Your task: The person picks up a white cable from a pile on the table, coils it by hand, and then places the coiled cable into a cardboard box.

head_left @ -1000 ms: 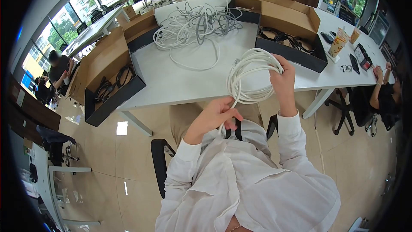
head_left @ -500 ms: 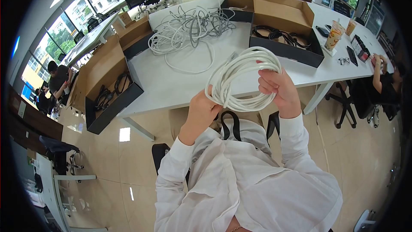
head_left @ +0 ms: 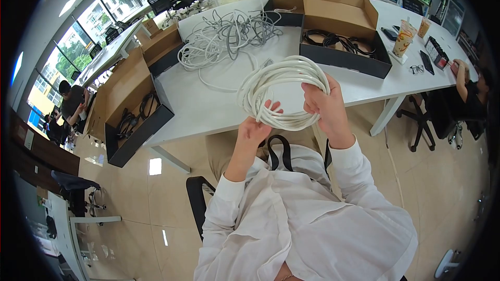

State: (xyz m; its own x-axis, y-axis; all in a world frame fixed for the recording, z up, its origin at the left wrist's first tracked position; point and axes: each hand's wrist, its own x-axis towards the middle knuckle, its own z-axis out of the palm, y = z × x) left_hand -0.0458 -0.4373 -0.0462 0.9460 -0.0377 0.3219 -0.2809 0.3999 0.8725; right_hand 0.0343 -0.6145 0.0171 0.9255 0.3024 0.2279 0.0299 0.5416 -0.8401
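A thick coil of white cable (head_left: 284,75) is held up over the front edge of the white table. My right hand (head_left: 325,103) is wrapped round the coil's right side. At its lower left, my left hand (head_left: 256,129) supports the loops, with fingers reaching through the coil and partly hidden by it. A connector end stands out near the coil's top. Behind it on the table lies a loose tangle of white and grey cables (head_left: 229,36).
Open boxes with black cables stand at right (head_left: 344,62) and left (head_left: 140,135). Two smaller boxes are farther back. Drink cups (head_left: 403,39), glasses (head_left: 416,69) and a phone (head_left: 426,62) lie at the right. A person (head_left: 471,91) sits at the right edge.
The coil and both my hands have moved slightly left. My left hand's fingers have spread and now show inside the coil.
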